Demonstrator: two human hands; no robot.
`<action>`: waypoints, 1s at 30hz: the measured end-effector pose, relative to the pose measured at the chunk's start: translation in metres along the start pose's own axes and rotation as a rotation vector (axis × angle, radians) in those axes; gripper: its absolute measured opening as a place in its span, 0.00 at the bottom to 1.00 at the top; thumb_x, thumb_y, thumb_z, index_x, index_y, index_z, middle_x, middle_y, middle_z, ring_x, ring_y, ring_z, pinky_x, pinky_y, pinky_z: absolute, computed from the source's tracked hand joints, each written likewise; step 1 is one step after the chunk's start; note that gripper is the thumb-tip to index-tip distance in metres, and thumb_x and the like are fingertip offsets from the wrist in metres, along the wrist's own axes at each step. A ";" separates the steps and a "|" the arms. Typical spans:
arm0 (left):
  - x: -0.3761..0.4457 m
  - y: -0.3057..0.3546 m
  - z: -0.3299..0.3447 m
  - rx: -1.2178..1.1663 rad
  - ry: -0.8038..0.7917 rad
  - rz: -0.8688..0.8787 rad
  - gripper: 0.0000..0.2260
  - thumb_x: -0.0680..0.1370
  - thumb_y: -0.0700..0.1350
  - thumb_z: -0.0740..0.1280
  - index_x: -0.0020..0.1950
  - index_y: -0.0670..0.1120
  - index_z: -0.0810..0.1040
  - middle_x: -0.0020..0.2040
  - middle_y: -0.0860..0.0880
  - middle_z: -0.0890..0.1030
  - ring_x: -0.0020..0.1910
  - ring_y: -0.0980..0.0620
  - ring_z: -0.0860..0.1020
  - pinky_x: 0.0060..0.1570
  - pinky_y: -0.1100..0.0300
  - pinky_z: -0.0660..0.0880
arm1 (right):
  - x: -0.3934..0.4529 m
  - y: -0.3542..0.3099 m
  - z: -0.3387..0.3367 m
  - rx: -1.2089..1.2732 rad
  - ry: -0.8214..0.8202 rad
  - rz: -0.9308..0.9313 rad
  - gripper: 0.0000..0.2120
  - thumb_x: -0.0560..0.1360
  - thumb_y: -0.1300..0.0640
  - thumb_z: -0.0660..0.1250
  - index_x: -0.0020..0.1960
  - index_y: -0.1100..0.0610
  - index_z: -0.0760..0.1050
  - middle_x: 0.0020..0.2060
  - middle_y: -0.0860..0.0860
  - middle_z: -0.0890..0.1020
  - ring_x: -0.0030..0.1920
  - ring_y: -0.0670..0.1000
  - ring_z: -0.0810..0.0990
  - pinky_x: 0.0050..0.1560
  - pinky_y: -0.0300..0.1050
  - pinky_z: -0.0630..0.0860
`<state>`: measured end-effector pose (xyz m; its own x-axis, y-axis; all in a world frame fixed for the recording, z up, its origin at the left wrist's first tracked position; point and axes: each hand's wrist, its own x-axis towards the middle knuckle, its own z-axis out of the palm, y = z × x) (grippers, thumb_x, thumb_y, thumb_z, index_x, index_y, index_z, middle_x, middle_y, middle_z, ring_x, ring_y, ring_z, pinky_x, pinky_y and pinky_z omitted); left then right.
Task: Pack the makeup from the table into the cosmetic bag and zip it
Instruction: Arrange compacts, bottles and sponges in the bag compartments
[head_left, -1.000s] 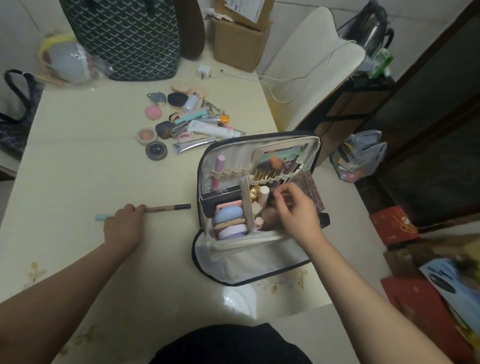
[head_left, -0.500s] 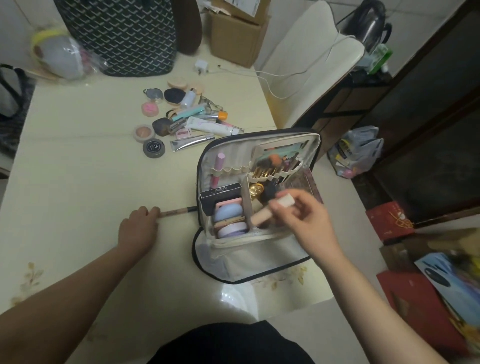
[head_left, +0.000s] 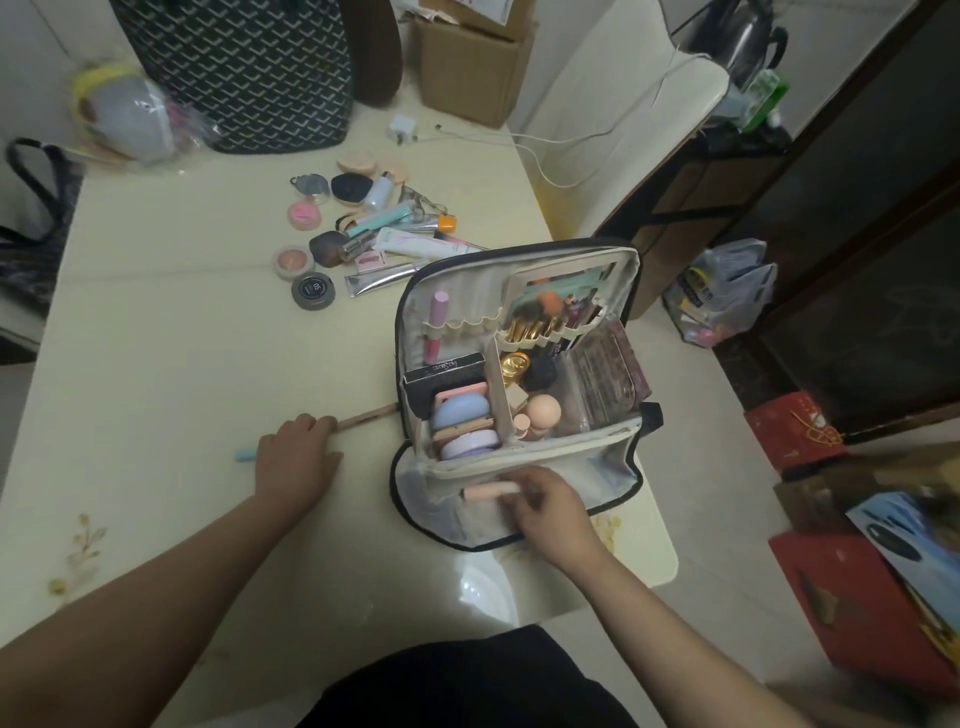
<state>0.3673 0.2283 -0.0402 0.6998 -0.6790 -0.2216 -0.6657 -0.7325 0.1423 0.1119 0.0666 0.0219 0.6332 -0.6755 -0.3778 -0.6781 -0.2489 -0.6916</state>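
Below, smooth cylindrical pink tube (head_left: 491, 490).

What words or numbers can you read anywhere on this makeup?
"05": on the lid of the round black compact.
Black box in the cosmetic bag: pale lettering, too blurred to read.
White tube and small pink item: markings too small to read.

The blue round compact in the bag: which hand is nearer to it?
Right. The right hand is just below the blue round compact, at the bag's front flap; the left hand rests farther left, on the table.
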 end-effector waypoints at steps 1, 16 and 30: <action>0.001 0.003 0.000 -0.004 0.005 -0.006 0.15 0.76 0.48 0.67 0.61 0.45 0.75 0.54 0.44 0.77 0.53 0.42 0.75 0.50 0.50 0.68 | -0.001 -0.002 -0.003 -0.010 0.024 -0.015 0.11 0.74 0.62 0.66 0.56 0.56 0.78 0.48 0.49 0.79 0.45 0.47 0.75 0.43 0.20 0.66; -0.024 0.003 -0.078 -0.587 0.499 -0.174 0.05 0.78 0.42 0.64 0.52 0.47 0.78 0.48 0.51 0.80 0.51 0.47 0.78 0.57 0.46 0.70 | 0.002 -0.104 -0.025 0.304 -0.210 -0.208 0.05 0.77 0.58 0.66 0.48 0.57 0.80 0.41 0.57 0.84 0.39 0.48 0.81 0.44 0.39 0.77; -0.041 0.084 -0.141 -0.879 0.332 0.045 0.08 0.77 0.45 0.66 0.55 0.51 0.78 0.39 0.55 0.82 0.41 0.56 0.79 0.43 0.59 0.73 | 0.030 -0.162 -0.074 0.687 0.260 -0.338 0.03 0.77 0.61 0.64 0.48 0.59 0.70 0.39 0.55 0.81 0.30 0.45 0.80 0.34 0.36 0.77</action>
<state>0.3190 0.1878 0.1165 0.8063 -0.5874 0.0694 -0.3547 -0.3864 0.8514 0.2128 0.0352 0.1683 0.5988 -0.8007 0.0158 -0.0310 -0.0429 -0.9986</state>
